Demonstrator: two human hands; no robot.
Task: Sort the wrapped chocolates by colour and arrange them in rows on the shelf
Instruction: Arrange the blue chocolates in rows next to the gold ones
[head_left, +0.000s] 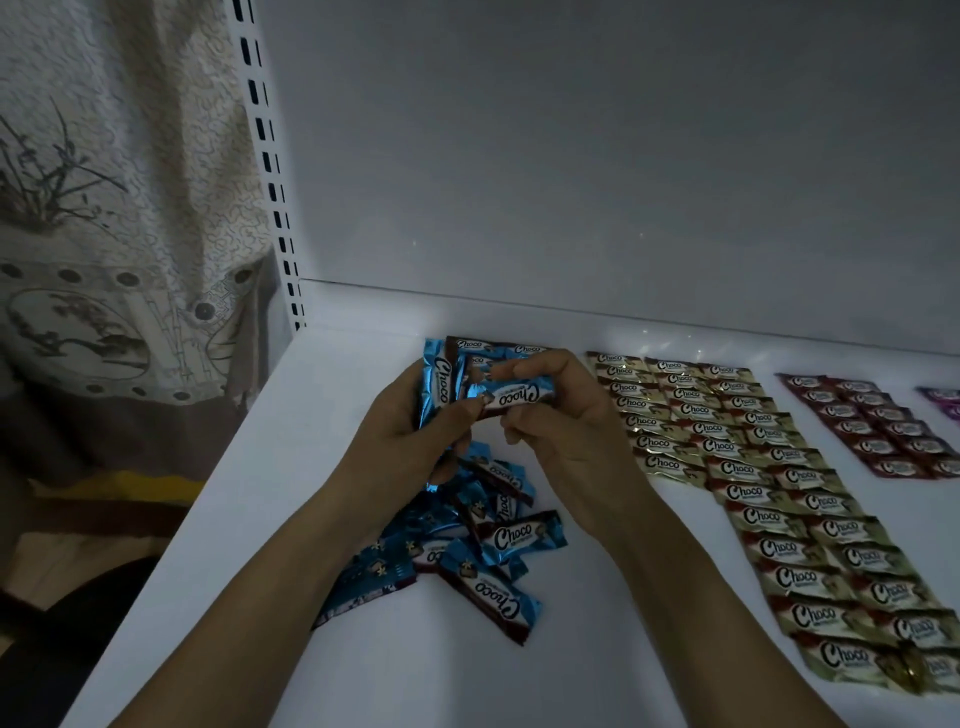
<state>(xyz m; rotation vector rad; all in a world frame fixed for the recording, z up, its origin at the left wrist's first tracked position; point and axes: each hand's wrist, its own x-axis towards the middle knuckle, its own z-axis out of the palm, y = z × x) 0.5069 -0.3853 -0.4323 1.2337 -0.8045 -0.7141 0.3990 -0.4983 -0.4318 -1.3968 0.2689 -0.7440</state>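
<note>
Both grips hold blue Choco sweets above a white shelf (234, 545).
At centre frame the left grip (410, 415) clutches a blue bundle (439, 379), and the right grip (566, 426) pinches a single blue chocolate (511, 397). A loose blue pile (467, 540) lies below, with gold rows (753, 467) and red rows (878, 428) to the right.

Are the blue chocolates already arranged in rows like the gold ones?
No, most blue chocolates lie in a loose heap on the shelf, while the gold chocolates form tidy rows.
</note>
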